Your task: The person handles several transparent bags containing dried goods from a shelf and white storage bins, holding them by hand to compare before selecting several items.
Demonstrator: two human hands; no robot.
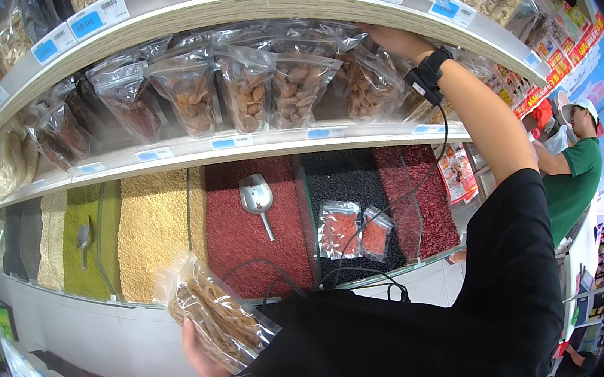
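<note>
My left hand (202, 350) holds a clear plastic bag of long brown dried goods (219, 317) at the lower left, near my body. My right arm reaches up to the middle shelf, where my right hand (394, 40) is partly hidden under the upper shelf's edge, its fingers out of sight. It is beside a clear zip bag of brown dried goods (371, 86). More zip bags of nut-like brown pieces (298, 90) stand to its left. Whether my right hand grips anything cannot be seen.
Below the shelf lie bins of red beans (226, 215), black beans (335, 179), yellow beans (150, 218) and green beans (72, 205). A metal scoop (256, 194) rests on the red beans. Cables cross the bins. A person in green (575, 177) stands at right.
</note>
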